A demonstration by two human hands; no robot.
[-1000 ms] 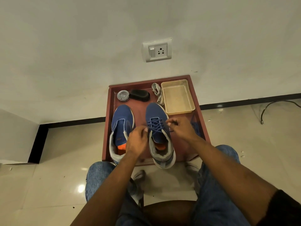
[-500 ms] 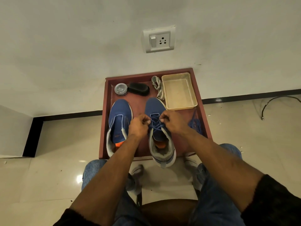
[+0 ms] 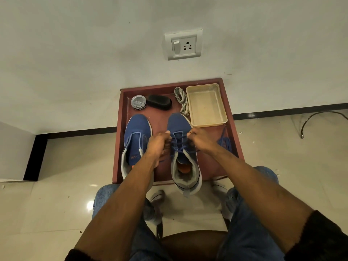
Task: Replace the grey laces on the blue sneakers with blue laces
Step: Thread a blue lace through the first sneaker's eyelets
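Left hand (image 3: 157,146) and right hand (image 3: 200,139) pinching blue lace (image 3: 179,146) at frame centre on right sneaker (image 3: 181,147). Risk: uneven tension, 1 end slipping out.

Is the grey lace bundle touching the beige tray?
Cannot tell. In the head view the grey laces lie right alongside the tray, with neither contact nor a gap plainly visible.
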